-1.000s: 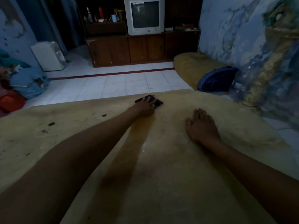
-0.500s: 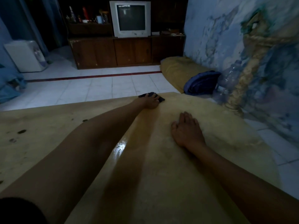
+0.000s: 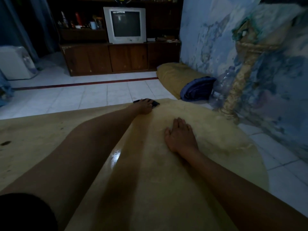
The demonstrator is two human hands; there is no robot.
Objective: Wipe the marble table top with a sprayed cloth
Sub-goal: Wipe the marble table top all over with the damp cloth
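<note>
since 1.0 s ago: left hand (image 3: 145, 106) and cloth (image 3: 154, 103) look slightly further right along the far rim of the table (image 3: 191, 189), though the camera has swung too, so the shift is partly apparent. right hand (image 3: 180, 136) keeps its spot, flat on the top.

state now: left arm at full reach. left fingers spread and pressed down on the dark cloth, pinning it flat to the marble at the far edge; corners of cloth show either side of the hand. right fingers loose and extended, palm down, grasping nothing; reads as a brace for the lean.

surface: wet glint (image 3: 115, 155) beside the left forearm. dark specks (image 3: 5, 143) on the left part of the top, well apart from the cloth.

step in hand (judgement): wiping stroke along the far rim, mid-task.

next move calls for: drawing the cloth back toward the body or sweeping left, pressure kept even, toward the specked area. cloth sits close to the edge; it could slip off if pushed outward.
</note>
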